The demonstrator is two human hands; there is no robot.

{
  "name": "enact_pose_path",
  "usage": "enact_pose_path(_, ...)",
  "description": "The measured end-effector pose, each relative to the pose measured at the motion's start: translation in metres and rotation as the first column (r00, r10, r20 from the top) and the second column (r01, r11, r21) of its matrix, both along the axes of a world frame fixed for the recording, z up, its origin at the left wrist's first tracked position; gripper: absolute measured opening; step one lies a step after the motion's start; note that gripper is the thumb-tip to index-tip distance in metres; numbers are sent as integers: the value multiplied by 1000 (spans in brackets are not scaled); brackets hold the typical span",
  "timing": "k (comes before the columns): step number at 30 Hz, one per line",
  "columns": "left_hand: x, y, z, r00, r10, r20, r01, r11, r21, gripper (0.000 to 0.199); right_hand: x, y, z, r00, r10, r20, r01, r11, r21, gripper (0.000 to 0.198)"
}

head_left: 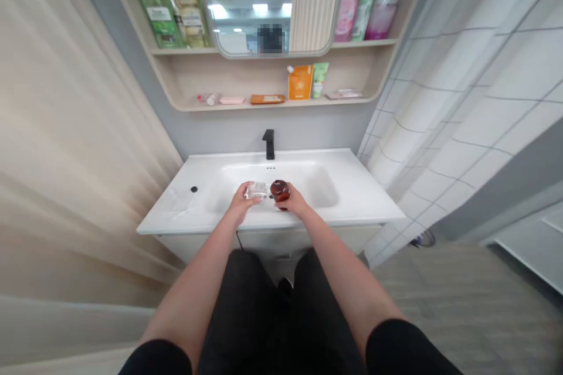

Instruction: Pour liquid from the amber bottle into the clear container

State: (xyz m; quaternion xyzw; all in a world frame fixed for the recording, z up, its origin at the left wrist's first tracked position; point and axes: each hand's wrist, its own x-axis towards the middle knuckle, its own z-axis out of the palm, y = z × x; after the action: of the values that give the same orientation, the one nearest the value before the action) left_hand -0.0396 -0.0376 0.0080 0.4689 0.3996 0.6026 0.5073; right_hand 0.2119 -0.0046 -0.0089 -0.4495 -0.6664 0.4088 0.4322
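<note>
Over the washbasin (323, 188), the left hand (240, 202) wraps its grip round a clear container (257, 190), the right hand (296, 201) a brown container (280, 191) (neither set down).

only a slim gap btwn clear container (257, 190) in l hand (240, 203) & brown jar (280, 190) in r hand (296, 201). basin (323, 187) has open rm to r, w/ bare counter (372, 205) past it. blk faucet (270, 145) blocks straight ahead, shelf (246, 108) above, curtain (79, 129) hems l side.

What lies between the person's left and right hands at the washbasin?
In the head view, a clear container, held by the left hand, and a reddish-brown container, held by the right hand.
</note>
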Motion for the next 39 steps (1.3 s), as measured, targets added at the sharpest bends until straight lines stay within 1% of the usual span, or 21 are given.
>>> enact_pose_path(3, -1, 0, 2, 1000, -6, 7, 6, 1000, -15, 83, 0, 0, 2, 999, -19, 29, 20, 999, -26, 83)
enact_pose_path(7, -2, 4, 8, 997, 27, -71, -25, 1000, 17, 88, -1, -1, 6, 997, -22, 77, 23, 1000, -12, 85)
enact_pose_path(11, -1, 8, 20, 987, 47, -154, -35, 996, 83, 86, -1, -2, 8, 997, -6, 81, 6, 1000, -5, 85)
enact_pose_path(17, 2, 12, 41, 962, 21, -272, 6, 995, 100, 84, -1, -1, 5, 996, -25, 80, 26, 1000, -18, 81)
enact_pose_path(22, 3, 14, 48, 929, 27, -370, 12, 995, 102, 87, -1, -1, 5, 996, -26, 86, 27, 1000, -8, 82)
enact_pose_path(31, -2, 17, 60, 864, 9, -503, 48, 994, 100, 90, -1, -2, 7, 992, -32, 124, 33, 999, -8, 80)
enact_pose_path(39, -5, 18, 73, 813, 9, -582, 71, 991, 115, 87, -2, -5, 11, 990, -43, 131, 45, 999, -15, 81)
